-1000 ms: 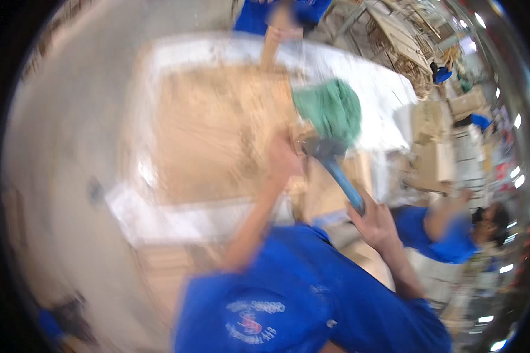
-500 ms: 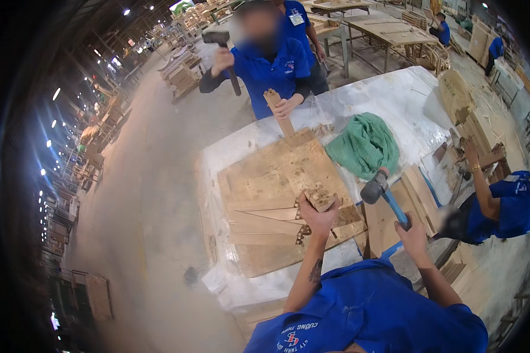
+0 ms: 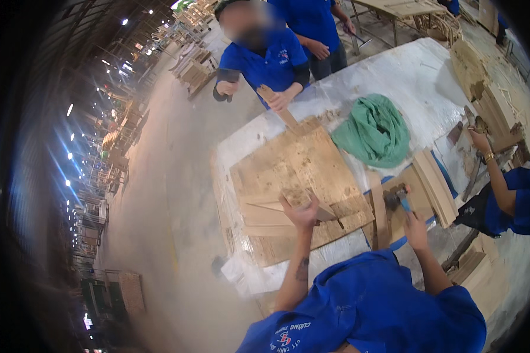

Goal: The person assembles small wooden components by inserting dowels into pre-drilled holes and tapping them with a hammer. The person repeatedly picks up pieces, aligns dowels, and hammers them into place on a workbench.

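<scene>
My left hand (image 3: pixel 302 215) is closed round a wooden piece (image 3: pixel 296 196), held upright-looking over the work board, its far end toward me hidden by my fingers. Pale wooden slats (image 3: pixel 266 215) lie beside it, partly covered by the hand. My right hand (image 3: pixel 417 230) grips the blue handle of a mallet (image 3: pixel 405 204), whose dark head is blurred and hangs low over the boards to the right of the work board. The mallet and the wooden piece are well apart.
The worn plywood board (image 3: pixel 288 162) lies on a white-covered table (image 3: pixel 421 73). A bundled green cloth (image 3: pixel 374 132) sits beyond the mallet. Across the table a co-worker holds a hammer (image 3: pixel 228 75) and an upright wooden piece (image 3: pixel 281 112). Another person's arm (image 3: pixel 493 170) works at right, near long boards (image 3: pixel 434 187).
My right hand has lowered the mallet toward me, away from the cloth. My left hand has shifted left over the slats with the wooden piece. The co-worker's raised hammer has come down.
</scene>
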Demonstrator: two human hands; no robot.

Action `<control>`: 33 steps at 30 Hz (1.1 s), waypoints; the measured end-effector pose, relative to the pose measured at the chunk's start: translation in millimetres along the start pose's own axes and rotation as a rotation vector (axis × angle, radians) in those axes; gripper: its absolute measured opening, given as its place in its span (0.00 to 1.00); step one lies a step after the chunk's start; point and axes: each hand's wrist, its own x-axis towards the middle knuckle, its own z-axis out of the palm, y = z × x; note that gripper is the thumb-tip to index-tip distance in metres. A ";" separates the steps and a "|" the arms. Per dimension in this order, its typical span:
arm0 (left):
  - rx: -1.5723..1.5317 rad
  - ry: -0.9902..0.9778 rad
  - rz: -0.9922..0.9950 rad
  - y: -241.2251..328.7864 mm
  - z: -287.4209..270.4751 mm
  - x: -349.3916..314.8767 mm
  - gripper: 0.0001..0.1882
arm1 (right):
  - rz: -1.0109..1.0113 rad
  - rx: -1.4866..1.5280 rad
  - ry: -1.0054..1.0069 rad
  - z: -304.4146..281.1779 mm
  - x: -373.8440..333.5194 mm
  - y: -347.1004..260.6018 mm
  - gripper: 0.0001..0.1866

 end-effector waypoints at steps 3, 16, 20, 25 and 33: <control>0.234 0.134 -0.033 3.3 7.4 32.8 0.38 | -0.101 0.288 -0.081 -0.3 27.4 -25.2 0.17; -0.028 0.175 -0.230 97.5 42.3 88.9 0.23 | -0.425 0.849 -0.440 -10.6 95.3 -214.5 0.43; -0.181 0.271 -0.481 67.4 18.2 75.3 0.27 | -0.353 0.615 -0.649 -15.1 104.2 -212.6 0.40; -0.404 0.256 -0.782 32.9 3.0 19.7 0.33 | -0.316 0.520 -0.626 -4.6 91.2 -186.7 0.37; -0.437 -0.005 -1.095 -2.7 -23.0 -86.9 0.30 | -0.282 0.406 -0.790 13.7 84.4 -186.7 0.38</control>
